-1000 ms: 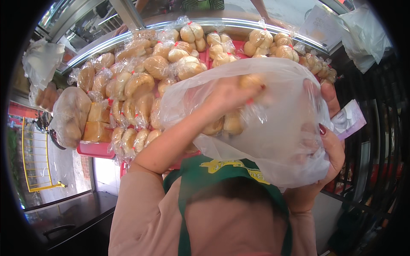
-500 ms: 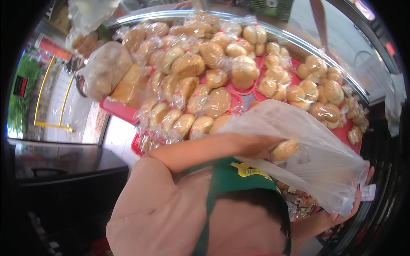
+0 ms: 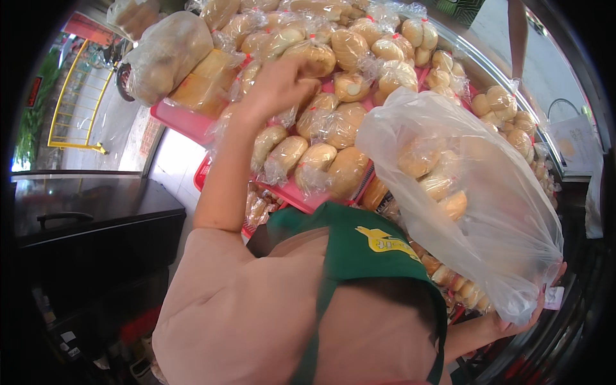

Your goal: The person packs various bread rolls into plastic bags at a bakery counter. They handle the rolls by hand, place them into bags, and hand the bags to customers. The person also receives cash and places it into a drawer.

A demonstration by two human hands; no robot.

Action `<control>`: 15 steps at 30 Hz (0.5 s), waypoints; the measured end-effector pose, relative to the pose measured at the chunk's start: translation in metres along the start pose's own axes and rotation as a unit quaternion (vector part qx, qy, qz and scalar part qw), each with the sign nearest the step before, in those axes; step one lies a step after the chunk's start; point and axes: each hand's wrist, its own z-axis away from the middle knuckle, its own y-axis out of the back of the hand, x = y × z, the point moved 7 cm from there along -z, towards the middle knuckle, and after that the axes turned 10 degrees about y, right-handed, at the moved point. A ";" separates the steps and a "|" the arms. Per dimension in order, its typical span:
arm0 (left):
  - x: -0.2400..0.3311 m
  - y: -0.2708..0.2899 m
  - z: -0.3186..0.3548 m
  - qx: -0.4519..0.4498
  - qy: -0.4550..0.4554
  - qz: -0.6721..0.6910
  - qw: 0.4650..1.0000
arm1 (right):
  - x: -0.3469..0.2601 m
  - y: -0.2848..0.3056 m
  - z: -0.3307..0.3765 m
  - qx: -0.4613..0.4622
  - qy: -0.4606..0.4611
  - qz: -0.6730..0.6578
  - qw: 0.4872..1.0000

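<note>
My left hand [image 3: 282,86] reaches over the pile with bent fingers, against a bagged bread roll [image 3: 311,56]. Whether the fingers grip it is not clear. At the lower right, my right hand [image 3: 536,307] is closed on the gathered end of a large translucent plastic bag [image 3: 494,237]. The bag spreads up and left over the display, and several bread rolls [image 3: 420,157] show through its film. Part of my right hand is hidden behind the bag.
Bagged rolls [image 3: 343,125] are heaped on pink trays [image 3: 183,122]. A big bag of buns [image 3: 170,58] and a flat wrapped bread [image 3: 205,80] lie far left. A glass-case edge [image 3: 507,77] runs along the right. A black cabinet [image 3: 96,212] stands on the left.
My left hand has come out from the plastic bag and moved left and away to the bread pile. Rolls now show inside the bag. My right hand keeps its hold.
</note>
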 end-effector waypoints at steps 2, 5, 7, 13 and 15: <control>-0.028 -0.050 0.012 -0.025 0.005 -0.082 0.996 | 0.001 -0.003 -0.001 0.027 0.007 -0.037 0.999; -0.035 -0.115 0.025 -0.031 -0.032 -0.085 0.995 | 0.001 -0.019 -0.007 0.034 0.000 -0.182 0.983; -0.022 -0.143 0.025 -0.017 -0.064 -0.160 0.985 | 0.005 -0.026 -0.011 0.054 -0.092 -0.239 0.965; 0.024 -0.167 0.027 -0.080 -0.057 0.012 0.995 | 0.011 -0.037 -0.011 0.282 -0.340 -0.538 0.718; 0.027 -0.181 0.024 -0.119 -0.031 -0.006 0.992 | 0.008 -0.037 -0.016 0.273 -0.337 -0.525 0.732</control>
